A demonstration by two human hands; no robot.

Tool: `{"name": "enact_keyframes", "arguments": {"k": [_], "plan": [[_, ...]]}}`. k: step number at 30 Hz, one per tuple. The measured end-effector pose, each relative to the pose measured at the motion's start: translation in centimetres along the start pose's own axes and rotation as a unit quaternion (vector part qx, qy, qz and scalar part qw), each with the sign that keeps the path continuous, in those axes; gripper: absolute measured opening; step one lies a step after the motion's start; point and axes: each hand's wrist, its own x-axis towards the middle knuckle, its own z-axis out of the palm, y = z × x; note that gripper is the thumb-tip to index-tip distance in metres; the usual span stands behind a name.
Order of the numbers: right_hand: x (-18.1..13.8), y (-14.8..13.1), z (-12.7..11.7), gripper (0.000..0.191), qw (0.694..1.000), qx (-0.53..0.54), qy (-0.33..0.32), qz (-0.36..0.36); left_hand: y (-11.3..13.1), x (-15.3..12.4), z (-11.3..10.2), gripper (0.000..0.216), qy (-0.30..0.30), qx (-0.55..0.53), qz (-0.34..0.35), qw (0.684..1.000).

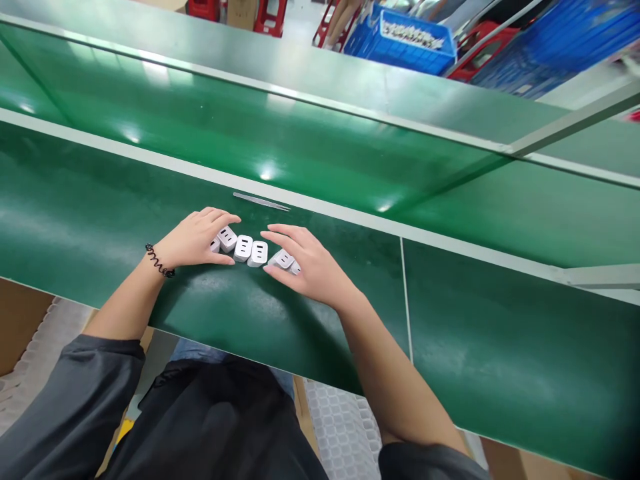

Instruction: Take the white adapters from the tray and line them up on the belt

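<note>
Several small white charger blocks with dark port slots stand in a rough row on the green table [215, 307]. My left hand [200, 239] curves around the left end of the row, fingers and thumb apart, beside a white charger [227, 238]. Two more chargers, one [243, 247] and its neighbour [259, 253], stand between my hands. My right hand [305, 263] arches over the right end, thumb and fingers spread around another charger [283, 259]. The right hand partly hides the chargers there. Whether either hand touches a block I cannot tell.
Metal tweezers [261, 201] lie behind the chargers, near a white rail [330, 210]. A green panel rises beyond it. At the back, a blue crate [410, 43] holds many small pale parts, near red stools [271, 17] and a person's legs [341, 20]. White trays [343, 427] sit below the table's front edge.
</note>
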Motion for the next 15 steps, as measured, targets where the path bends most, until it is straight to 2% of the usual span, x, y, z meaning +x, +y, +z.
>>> {"name": "enact_keyframes", "arguments": {"k": [4, 8, 11, 15], "plan": [[2.4, -1.0, 1.7, 0.057, 0.996, -0.063, -0.059, 0.010, -1.3, -1.2, -0.7, 0.093, -0.037, 0.008, -0.082, 0.996], [3.2, -1.0, 3.5, 0.047, 0.994, -0.088, -0.065, 0.027, -1.5, -1.7, -1.0, 0.098, -0.101, 0.000, -0.147, 0.984], [3.4, -0.8, 3.6, 0.041, 0.994, -0.084, -0.060, 0.039, -1.2, -1.4, -1.0, 0.084, -0.115, -0.032, -0.133, 0.984], [4.3, -1.4, 3.0, 0.049, 0.994, -0.086, -0.064, 0.027, -1.1, -1.0, -0.7, 0.071, -0.100, -0.058, -0.070, 0.991]]}}
